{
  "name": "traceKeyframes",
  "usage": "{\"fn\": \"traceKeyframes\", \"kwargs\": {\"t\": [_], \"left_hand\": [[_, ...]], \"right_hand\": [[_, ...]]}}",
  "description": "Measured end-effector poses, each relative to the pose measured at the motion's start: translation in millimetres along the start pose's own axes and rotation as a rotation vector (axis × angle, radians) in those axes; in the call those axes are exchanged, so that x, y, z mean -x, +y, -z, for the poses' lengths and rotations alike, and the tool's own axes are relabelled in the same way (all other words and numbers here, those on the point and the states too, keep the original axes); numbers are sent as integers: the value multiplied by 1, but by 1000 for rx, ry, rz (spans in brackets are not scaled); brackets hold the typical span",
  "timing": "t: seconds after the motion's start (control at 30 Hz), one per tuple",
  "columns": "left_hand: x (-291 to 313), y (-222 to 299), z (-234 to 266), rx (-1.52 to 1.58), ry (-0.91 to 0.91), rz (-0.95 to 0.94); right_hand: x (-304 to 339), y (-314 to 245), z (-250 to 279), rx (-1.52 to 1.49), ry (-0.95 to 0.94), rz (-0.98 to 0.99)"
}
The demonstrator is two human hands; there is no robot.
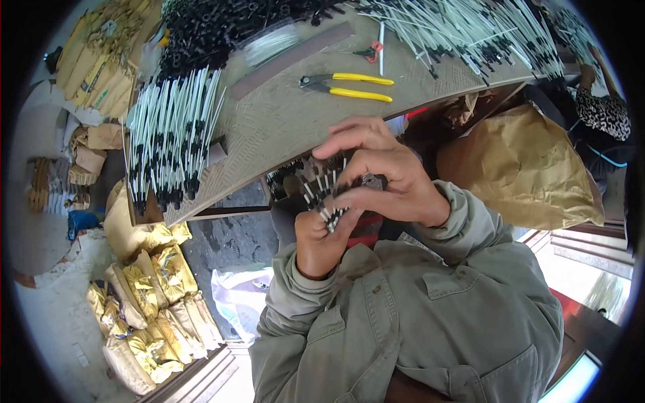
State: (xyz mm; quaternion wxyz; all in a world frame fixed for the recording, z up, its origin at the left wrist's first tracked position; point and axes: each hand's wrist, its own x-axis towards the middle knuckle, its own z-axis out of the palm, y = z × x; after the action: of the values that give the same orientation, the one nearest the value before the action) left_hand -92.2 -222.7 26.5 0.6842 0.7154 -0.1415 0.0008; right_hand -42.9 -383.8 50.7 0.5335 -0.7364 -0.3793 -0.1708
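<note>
My left hand [319, 245] is closed around a bundle of thin pale rods with black fittings [324, 191], their ends fanning up out of the fist. Just above and to the right, my right hand [390, 174] curls over the bundle, its thumb low beside the rods and its fingers bent. Something dark and partly blurred [373, 181] shows inside the right hand's curl; what it is I cannot make out. Both hands are in front of my chest, below the near edge of the worktable [269, 124].
Yellow-handled pliers [356, 87] and small red-handled snips [373, 52] lie on the table. Black fittings [208, 33] are heaped behind, with rods stacked left [171, 134] and loose rods right [463, 33]. A brown paper sack [521, 168] stands right; golden packages [154, 295] sit lower left. Another person's arm [591, 80] shows far right.
</note>
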Motion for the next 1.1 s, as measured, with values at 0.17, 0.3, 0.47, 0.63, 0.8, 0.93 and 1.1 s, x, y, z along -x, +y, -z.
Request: {"fn": "traceKeyframes", "kwargs": {"t": [0.17, 0.3, 0.47, 0.63, 0.8, 0.93, 1.1], "left_hand": [[-8, 44, 6, 170, -216, 61], [-17, 76, 23, 310, -374, 93], [-17, 87, 25, 540, -226, 167], [-27, 98, 28, 251, -184, 259], [-15, 88, 48, 395, -532, -141], [-28, 63, 54, 373, -965, -659], [-19, 23, 59, 176, -917, -497]], "right_hand": [[9, 37, -11, -908, 122, -87], [33, 31, -21, -843, -426, -289], [84, 26, -55, -1258, -475, -482], [134, 44, -79, -1117, -529, -325], [87, 27, -54, -1001, -975, -436], [56, 25, -40, -841, -577, -155], [22, 25, -43, -1202, -369, -352]]}}
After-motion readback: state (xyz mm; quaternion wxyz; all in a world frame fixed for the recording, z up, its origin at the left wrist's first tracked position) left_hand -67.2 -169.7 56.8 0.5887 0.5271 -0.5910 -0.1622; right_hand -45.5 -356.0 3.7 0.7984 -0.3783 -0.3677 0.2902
